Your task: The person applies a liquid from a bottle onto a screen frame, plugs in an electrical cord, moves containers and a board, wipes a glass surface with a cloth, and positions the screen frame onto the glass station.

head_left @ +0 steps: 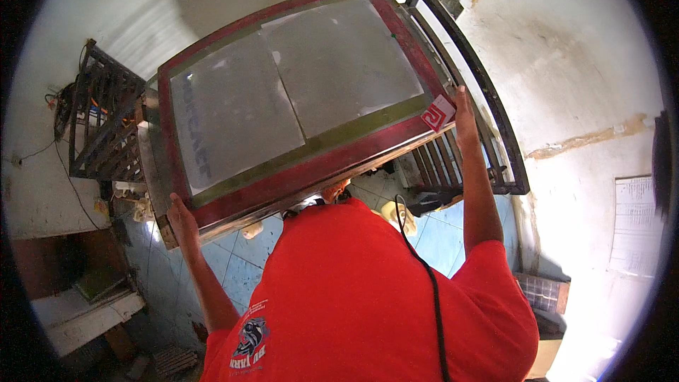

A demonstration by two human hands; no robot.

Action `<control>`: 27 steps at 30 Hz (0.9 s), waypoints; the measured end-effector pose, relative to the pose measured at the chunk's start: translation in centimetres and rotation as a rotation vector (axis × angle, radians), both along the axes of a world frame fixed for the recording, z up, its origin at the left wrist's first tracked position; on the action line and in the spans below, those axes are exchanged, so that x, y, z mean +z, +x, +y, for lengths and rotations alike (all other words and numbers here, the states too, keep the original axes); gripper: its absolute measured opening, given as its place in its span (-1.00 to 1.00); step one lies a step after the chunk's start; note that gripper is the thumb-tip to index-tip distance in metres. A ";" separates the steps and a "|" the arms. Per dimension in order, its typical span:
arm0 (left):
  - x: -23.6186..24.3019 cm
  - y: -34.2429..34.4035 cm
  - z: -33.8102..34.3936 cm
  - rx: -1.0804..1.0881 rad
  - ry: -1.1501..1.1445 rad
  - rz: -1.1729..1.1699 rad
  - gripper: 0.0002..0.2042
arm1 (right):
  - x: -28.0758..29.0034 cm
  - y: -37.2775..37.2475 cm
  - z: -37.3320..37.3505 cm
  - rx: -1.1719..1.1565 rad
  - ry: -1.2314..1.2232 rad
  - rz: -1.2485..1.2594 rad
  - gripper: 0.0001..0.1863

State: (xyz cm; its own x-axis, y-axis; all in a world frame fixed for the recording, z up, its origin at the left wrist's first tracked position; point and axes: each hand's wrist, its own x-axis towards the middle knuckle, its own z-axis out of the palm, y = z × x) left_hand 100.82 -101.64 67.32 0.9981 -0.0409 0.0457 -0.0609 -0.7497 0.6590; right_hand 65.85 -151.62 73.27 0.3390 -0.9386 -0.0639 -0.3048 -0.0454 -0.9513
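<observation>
A large rectangular screen-printing frame spans the space in front of me, tilted with its right side higher in the picture. It has a dark red border, green strips inside it and two grey panels side by side. My left hand grips its near left corner, the thumb on top and the other fingers mostly hidden. At the near right corner my right hand is closed on the edge, fingertips pointing up. Beside that hand sits a red-and-white card or sticker. A wooden edge shows just below the frame.
Dark slatted racks stand at the left and behind the right side. Below are blue floor tiles and a pale yellow container. A black cord hangs over my red shirt. Papers cover part of the right wall.
</observation>
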 end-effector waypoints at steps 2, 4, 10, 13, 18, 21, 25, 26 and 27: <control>1.2 0.1 -0.6 -0.110 -0.029 0.077 -0.34 | -1.4 -0.7 -0.9 -0.051 0.016 -0.025 -0.09; 0.7 0.3 -0.7 -0.125 -0.018 0.035 -0.37 | -2.6 -0.6 -1.6 -0.071 0.012 -0.050 -0.11; 0.2 0.9 0.3 -0.155 0.025 0.176 -0.37 | -3.0 -0.8 -1.7 -0.046 -0.108 0.041 -0.24; -0.2 0.7 0.3 -0.125 -0.004 0.151 -0.33 | -2.2 -1.1 -1.6 -0.038 -0.225 0.171 -0.37; -1.7 0.2 2.6 -0.194 0.042 0.011 -0.36 | 0.3 -1.8 1.5 -0.039 -0.678 0.665 -0.45; -0.8 -1.8 4.0 -0.230 -0.009 -0.034 -0.44 | 1.0 -1.0 3.5 -0.018 -0.776 0.608 -0.47; -2.8 -1.9 5.4 -0.266 -0.201 -0.035 -0.51 | 2.7 0.1 5.2 -0.016 -0.649 0.562 -0.52; -1.8 -2.1 4.6 -0.235 -0.216 0.020 -0.51 | 1.6 -0.6 4.2 -0.042 -0.772 0.577 -0.54; -0.5 -2.4 4.0 -0.206 -0.235 0.077 -0.51 | 0.8 -1.2 3.5 -0.031 -0.781 0.564 -0.54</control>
